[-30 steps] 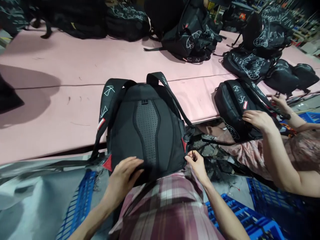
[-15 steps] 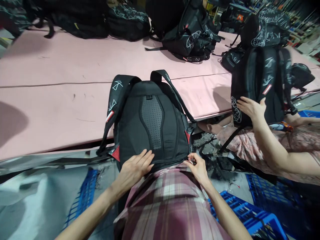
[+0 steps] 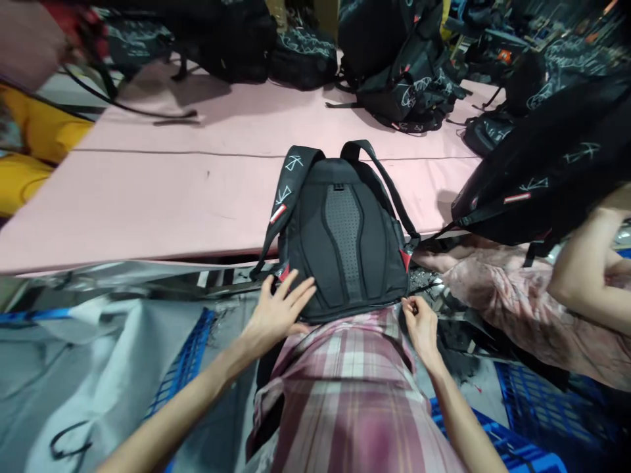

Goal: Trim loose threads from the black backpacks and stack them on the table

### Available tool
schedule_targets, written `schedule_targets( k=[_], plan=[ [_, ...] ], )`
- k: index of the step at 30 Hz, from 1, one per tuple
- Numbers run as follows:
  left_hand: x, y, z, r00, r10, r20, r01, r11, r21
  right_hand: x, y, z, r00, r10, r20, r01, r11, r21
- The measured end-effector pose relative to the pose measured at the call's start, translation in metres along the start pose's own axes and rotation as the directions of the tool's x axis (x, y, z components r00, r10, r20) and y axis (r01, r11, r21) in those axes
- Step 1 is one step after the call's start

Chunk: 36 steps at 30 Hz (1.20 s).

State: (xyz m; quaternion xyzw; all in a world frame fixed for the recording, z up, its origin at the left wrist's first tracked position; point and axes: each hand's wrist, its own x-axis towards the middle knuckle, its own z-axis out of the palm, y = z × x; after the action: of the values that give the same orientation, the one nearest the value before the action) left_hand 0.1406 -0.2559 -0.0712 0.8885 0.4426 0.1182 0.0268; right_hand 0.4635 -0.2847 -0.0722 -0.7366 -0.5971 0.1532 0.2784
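A black backpack [image 3: 315, 243] lies across my lap and the table edge, its padded back panel facing up and its shoulder straps pointing away from me. White line drawings and a small red-and-white tag mark the left strap [image 3: 290, 180]. My left hand [image 3: 280, 305] rests with spread fingers at the lower left corner of the backpack, beside a red triangular patch. At the lower right corner my right hand [image 3: 419, 318] is closed in a pinch by the bottom edge; whatever sits between thumb and finger is too small to make out.
The pink table [image 3: 162, 197] spans the front, with several black backpacks [image 3: 409, 85] along its far side. At right, a co-worker's arm [image 3: 591, 269] is near another black backpack [image 3: 542, 171]. Blue crates [image 3: 497, 440] and grey sheeting [image 3: 108, 368] lie low on both sides.
The view has swung left, so the backpack appears further right. My left hand's fingers have spread and shifted toward the bag's left corner. The co-worker's backpack has tipped over from upright.
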Motion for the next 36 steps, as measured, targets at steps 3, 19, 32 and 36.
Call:
schedule_targets(
  k=[3, 19, 32, 36],
  plan=[
    [-0.021, -0.016, 0.008, 0.994, -0.111, -0.02, 0.112, 0.991, 0.077, 0.002, 0.003, -0.001, 0.998, -0.031, 0.049, 0.034, 0.997, -0.071],
    [0.003, 0.003, 0.027, 0.983, -0.04, -0.181, 0.021, 0.994, -0.105, -0.038, -0.117, 0.058, 0.828, -0.351, 0.437, 0.369, 0.928, 0.047],
    [0.043, 0.042, -0.017, 0.914, -0.359, -0.189, 0.164, 0.754, -0.636, 0.045, -0.074, 0.008, 0.848, -0.341, 0.405, 0.432, 0.888, -0.158],
    [0.072, 0.055, -0.003, 0.954, -0.231, -0.191, 0.092, 0.833, -0.545, 0.051, -0.066, 0.002, 0.938, -0.224, 0.264, 0.171, 0.963, 0.207]
  ],
)
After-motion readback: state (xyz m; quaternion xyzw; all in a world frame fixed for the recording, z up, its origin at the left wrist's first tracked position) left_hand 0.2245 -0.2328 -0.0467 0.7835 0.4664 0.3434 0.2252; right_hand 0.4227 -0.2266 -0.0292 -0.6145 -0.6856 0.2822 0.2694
